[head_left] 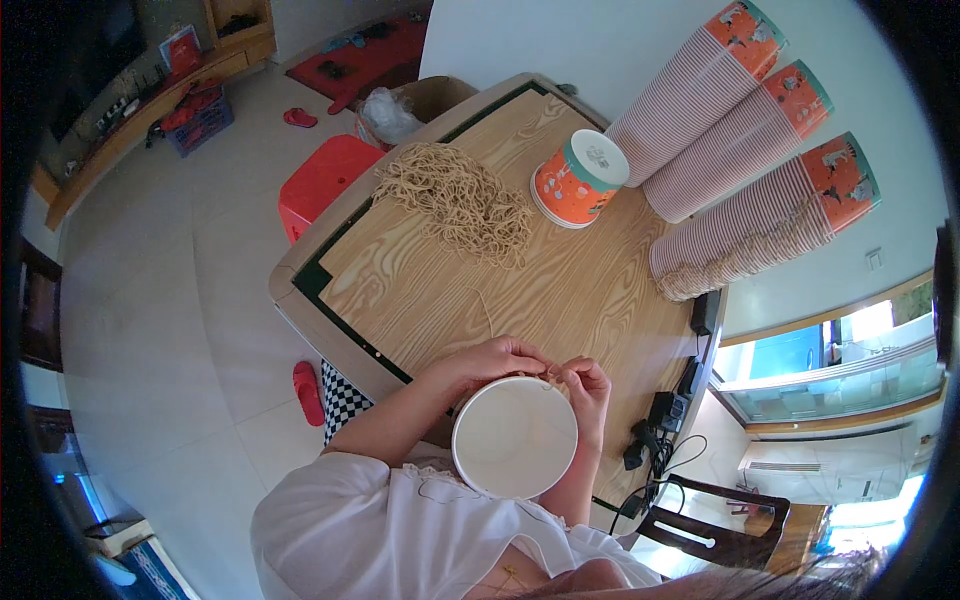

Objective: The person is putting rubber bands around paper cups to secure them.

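A white-lined paper bucket (514, 440) rests against my front, its round mouth turned up toward me. At its far rim my left hand (505, 357) curls with fingers bent, pinching at the outer wall. A thin tan cord (487, 310) lies on the table and runs up to that hand. Close beside it my right hand (586, 388) is closed too, thumb and fingertips pinched on what looks like the cord at the rim. The fingertips and the bucket's outer wall are partly hidden. Beyond lies a tangled heap of tan cords (455, 205).
An orange bucket (575, 190) stands bottom up on the wooden table (400, 300). Tall stacks of nested buckets (700, 90) lean at the right; the nearest stack (750, 240) has cords along its side. Black adapters and cables (660, 430) crowd the right edge. A red stool (325, 180) stands left.
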Demonstrator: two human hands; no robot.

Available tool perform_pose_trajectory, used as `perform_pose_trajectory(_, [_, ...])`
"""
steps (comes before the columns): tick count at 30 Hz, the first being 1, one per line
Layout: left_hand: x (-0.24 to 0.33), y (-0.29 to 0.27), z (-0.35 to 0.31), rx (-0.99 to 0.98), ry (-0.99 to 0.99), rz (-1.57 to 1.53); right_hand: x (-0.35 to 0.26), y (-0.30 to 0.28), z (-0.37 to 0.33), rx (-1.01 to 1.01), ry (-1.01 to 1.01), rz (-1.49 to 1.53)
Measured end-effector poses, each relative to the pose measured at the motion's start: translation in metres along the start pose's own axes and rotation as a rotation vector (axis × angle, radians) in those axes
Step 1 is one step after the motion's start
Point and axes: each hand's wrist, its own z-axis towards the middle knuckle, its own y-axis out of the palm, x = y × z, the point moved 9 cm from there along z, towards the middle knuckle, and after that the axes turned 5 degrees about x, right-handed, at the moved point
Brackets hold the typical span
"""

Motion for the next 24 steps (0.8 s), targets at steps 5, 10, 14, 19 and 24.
perform_pose_trajectory(5, [0.005,0.001,0.001,0.014,0.032,0.047,0.000,0.002,0.002,0.017,-0.029,-0.020])
perform_pose_trajectory(10, [0.004,0.001,0.004,0.040,0.015,0.078,-0.002,0.005,0.003,0.002,-0.038,-0.028])
perform_pose_trajectory(14, [0.001,-0.002,0.009,0.040,0.039,0.116,0.002,0.005,0.002,0.035,0.028,-0.048])
perform_pose_trajectory(19, [-0.003,-0.003,0.014,0.024,0.075,0.107,0.010,0.003,0.000,0.077,0.099,0.049])
perform_pose_trajectory(24, [-0.001,-0.005,0.012,0.024,0.082,0.113,0.008,0.006,-0.001,0.038,0.146,-0.008])
